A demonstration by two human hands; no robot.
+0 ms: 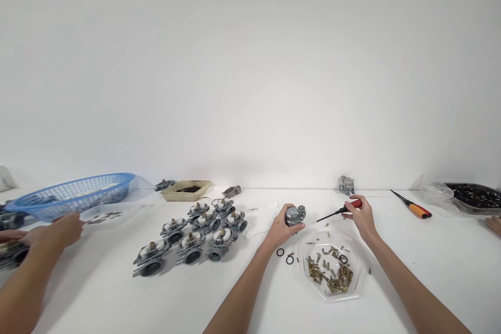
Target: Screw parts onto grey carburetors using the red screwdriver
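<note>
My left hand (282, 228) is closed around a small grey metal carburetor (295, 214), held just above the white table (117, 292). My right hand (362, 215) grips a red-handled screwdriver (341, 211) whose black tip points left toward the carburetor, a short gap away. Below both hands sits a clear octagonal dish (354, 287) with several brass screws. Two black O-rings (285, 255) lie on the table beside the dish.
Several grey carburetors (193, 237) stand in rows at the centre left. A blue basket (74, 193), a beige tray (188, 189) and a clear tray are at the back left. Another person's hand (64, 229) reaches in at left. An orange-handled screwdriver (415, 207) and a black tray (475, 195) lie at right.
</note>
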